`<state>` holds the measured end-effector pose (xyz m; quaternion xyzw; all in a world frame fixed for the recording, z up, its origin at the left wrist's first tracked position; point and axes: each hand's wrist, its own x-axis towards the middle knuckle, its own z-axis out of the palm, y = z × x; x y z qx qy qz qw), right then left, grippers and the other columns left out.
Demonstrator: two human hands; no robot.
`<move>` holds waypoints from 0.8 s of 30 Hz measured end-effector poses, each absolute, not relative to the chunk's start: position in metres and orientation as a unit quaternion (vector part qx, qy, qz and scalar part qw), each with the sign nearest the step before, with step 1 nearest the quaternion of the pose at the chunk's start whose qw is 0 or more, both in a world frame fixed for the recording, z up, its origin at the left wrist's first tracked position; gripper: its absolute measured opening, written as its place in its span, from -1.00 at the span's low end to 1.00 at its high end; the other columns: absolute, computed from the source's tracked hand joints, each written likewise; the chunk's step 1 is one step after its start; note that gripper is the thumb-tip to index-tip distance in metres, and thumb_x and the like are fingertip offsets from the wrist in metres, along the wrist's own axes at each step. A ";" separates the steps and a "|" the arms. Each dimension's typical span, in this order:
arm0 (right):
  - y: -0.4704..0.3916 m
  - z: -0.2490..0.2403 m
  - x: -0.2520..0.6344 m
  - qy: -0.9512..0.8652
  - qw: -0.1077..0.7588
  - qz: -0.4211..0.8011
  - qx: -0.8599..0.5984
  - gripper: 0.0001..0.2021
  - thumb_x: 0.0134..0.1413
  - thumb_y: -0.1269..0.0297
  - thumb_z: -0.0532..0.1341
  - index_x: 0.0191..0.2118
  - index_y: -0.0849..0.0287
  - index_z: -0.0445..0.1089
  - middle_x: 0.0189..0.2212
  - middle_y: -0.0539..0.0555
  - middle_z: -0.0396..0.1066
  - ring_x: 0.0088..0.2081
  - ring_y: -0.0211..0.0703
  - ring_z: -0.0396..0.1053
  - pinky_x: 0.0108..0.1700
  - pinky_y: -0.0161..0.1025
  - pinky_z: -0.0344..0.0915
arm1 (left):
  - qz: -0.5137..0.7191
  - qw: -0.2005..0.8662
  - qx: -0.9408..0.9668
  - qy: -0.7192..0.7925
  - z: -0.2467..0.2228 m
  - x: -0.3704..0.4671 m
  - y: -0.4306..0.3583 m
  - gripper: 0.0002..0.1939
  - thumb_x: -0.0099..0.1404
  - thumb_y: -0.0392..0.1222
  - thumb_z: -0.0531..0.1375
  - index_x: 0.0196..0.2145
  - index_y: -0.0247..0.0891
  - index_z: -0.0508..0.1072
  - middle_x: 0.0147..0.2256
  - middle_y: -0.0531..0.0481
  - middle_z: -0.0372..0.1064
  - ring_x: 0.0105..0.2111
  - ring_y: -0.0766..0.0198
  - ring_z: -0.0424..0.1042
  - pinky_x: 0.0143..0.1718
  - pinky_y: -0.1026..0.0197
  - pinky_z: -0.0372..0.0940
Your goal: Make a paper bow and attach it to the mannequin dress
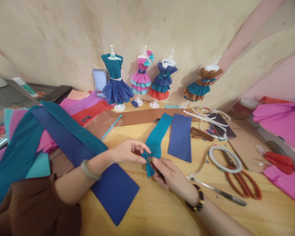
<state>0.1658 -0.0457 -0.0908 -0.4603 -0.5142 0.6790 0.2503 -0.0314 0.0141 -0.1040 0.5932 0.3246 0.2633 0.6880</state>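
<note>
My left hand (132,151) pinches the near end of a teal crepe paper strip (159,131) between thumb and fingers. My right hand (168,172) is closed around small metal snips (149,159), mostly hidden by the fingers, with their narrow tips at the strip. A short teal end (149,170) hangs below the tips; I cannot tell whether it is cut through. Just right of the strip lies a blue paper rectangle (180,137). Under my left forearm a larger dark blue paper piece (115,193) reaches the table's front.
Dress forms in paper dresses stand along the wall, such as a teal-and-blue dress (115,78). Another person's arm (248,32) reaches to the brown dress (204,82). Right lie a tape roll (212,159), orange-handled scissors (245,186) and a pen (218,191). Coloured paper (17,157) covers the left.
</note>
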 end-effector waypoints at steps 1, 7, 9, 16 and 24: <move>-0.046 -0.091 0.166 -0.505 0.247 0.693 -0.452 -0.47 0.02 -0.27 0.10 -0.57 0.13 0.09 -0.80 -0.20 0.02 -0.78 -0.46 -0.08 -0.73 -0.43 -0.10 | 0.256 0.692 0.592 0.325 -0.104 -0.032 0.014 -0.62 -0.12 -0.25 0.44 -0.28 -0.30 0.53 -0.53 0.14 0.32 -0.53 0.47 0.30 -0.45 0.38 0.23; -0.044 -0.094 0.169 -0.491 0.226 0.732 -0.415 -0.50 0.07 -0.23 0.08 -0.53 0.16 0.18 -0.82 -0.19 0.06 -0.81 -0.46 -0.11 -0.76 -0.42 -0.11 | 0.223 0.717 0.581 0.313 -0.106 -0.034 0.014 -0.57 -0.14 -0.16 0.46 -0.27 -0.31 0.53 -0.52 0.09 0.40 -0.53 0.42 0.36 -0.43 0.34 0.29; -0.044 -0.092 0.169 -0.500 0.223 0.722 -0.424 -0.49 0.05 -0.25 0.08 -0.53 0.16 0.18 -0.80 -0.19 0.06 -0.80 -0.45 -0.09 -0.74 -0.42 -0.11 | 0.221 0.715 0.582 0.318 -0.106 -0.034 0.014 -0.57 -0.15 -0.17 0.46 -0.27 -0.32 0.53 -0.53 0.09 0.39 -0.53 0.43 0.35 -0.44 0.35 0.28; -0.046 -0.082 0.166 -0.534 0.245 0.669 -0.456 -0.46 0.00 -0.30 0.07 -0.55 0.14 0.12 -0.74 -0.17 0.03 -0.73 -0.44 -0.05 -0.69 -0.39 -0.14 | 0.261 0.714 0.562 0.326 -0.103 -0.032 0.014 -0.42 -0.17 -0.27 0.46 -0.13 -0.26 0.45 -0.56 0.22 0.28 -0.57 0.50 0.28 -0.47 0.40 0.23; -0.046 -0.083 0.168 -0.550 0.247 0.650 -0.463 -0.45 0.04 -0.30 0.03 -0.59 0.13 0.09 -0.77 -0.16 0.04 -0.73 -0.43 -0.03 -0.68 -0.38 -0.12 | 0.292 0.689 0.572 0.336 -0.095 -0.030 0.011 -0.50 -0.13 -0.29 0.44 -0.23 -0.26 0.34 -0.53 0.19 0.34 -0.52 0.43 0.35 -0.40 0.34 0.25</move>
